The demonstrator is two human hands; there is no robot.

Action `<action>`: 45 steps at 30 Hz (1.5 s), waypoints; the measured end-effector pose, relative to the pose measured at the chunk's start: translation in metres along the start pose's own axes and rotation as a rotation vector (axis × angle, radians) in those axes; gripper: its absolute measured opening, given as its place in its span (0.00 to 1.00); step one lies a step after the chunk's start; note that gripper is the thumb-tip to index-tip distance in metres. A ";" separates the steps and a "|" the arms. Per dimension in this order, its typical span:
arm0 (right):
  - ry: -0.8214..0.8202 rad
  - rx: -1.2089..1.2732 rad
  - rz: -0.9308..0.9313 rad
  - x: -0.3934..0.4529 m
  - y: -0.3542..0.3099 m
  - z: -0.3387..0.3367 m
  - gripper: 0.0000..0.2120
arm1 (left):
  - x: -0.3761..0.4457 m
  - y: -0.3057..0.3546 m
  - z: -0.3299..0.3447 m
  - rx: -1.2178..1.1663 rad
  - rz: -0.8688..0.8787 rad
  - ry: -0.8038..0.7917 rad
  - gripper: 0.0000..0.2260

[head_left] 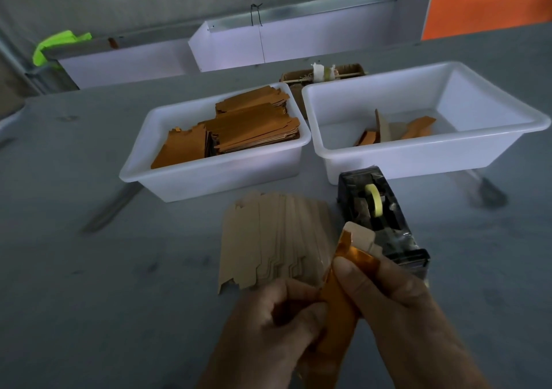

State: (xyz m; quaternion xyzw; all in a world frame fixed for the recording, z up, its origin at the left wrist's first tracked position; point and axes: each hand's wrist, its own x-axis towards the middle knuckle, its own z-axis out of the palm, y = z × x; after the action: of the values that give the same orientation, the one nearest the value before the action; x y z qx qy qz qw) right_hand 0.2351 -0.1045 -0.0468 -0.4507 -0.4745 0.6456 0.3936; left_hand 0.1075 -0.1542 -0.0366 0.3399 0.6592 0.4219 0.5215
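You have a folded carton [340, 314] between your two hands, close to you at the near middle of the scene and lifted off the grey surface [89, 269]. It is a narrow strip of card, glossy orange with a foil-like shine on the outside and plain pale tan on the inside. Its far end carries a tan flap with rounded corners, which stands up in front of the tape dispenser [385, 233]. The carton leans with that far end tipped a little to the right.

Your left hand [277, 326] is curled tight, its fingers and thumb pinching the carton's left edge low down. Your right hand [394, 305] grips the carton from the right, thumb laid flat along the orange face and reaching up near the fold; its fingers are hidden behind the card.

Just beyond your left hand, a fan of flat tan blanks [268, 239] lies spread on the surface, overlapping one another. The dark dispenser sits just right of them, with a yellow tape roll [373, 200] in it. Farther off stand two white tubs side by side: the left tub [209, 179] holds stacks of orange blanks, and the right tub [418, 155] holds a few loose pieces.
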 end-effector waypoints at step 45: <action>0.094 0.116 0.083 0.029 -0.002 -0.076 0.08 | 0.025 0.000 0.062 -0.447 0.023 -0.046 0.09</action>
State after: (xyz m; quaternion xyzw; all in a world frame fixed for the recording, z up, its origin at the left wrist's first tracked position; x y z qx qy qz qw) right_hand 0.2993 -0.0577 -0.0622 -0.4762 -0.3982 0.6658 0.4141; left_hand 0.1623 -0.1193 -0.0525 0.2331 0.5333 0.5555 0.5939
